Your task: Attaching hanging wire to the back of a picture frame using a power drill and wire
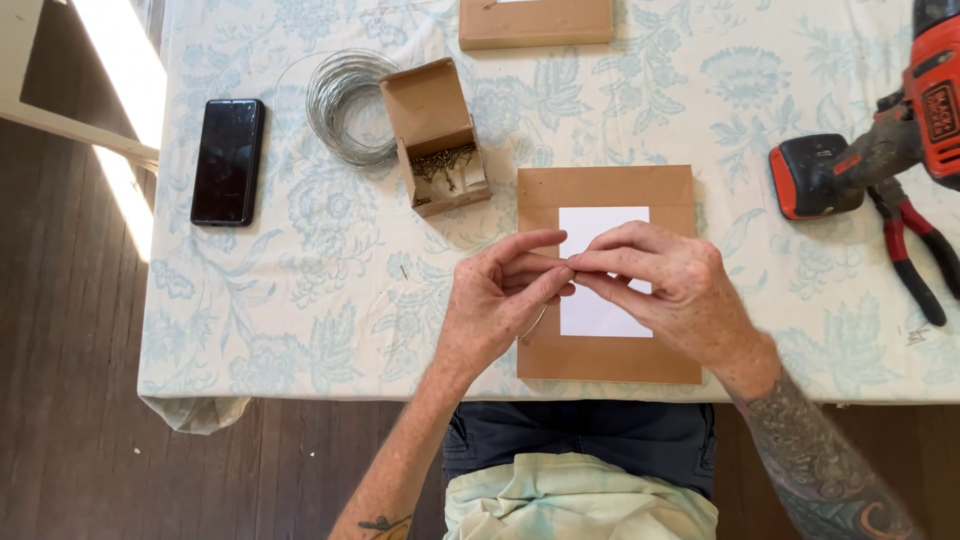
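Note:
My left hand (500,295) and my right hand (665,285) meet fingertip to fingertip above a brown cardboard-backed frame (610,185) with a white rectangle (600,225) in its middle. Both pinch something very small between thumb and fingers; a thin piece of wire (533,325) curves down from my left hand. What exactly sits between the fingertips is too small to tell. The frame lies flat near the table's front edge.
An open small cardboard box of brass screws (440,150) sits beside a coil of silver wire (345,105). A black phone (228,160) lies at the left. An orange cordless drill (880,130) and red-handled pliers (915,250) lie at the right. Another brown frame (535,22) is at the back.

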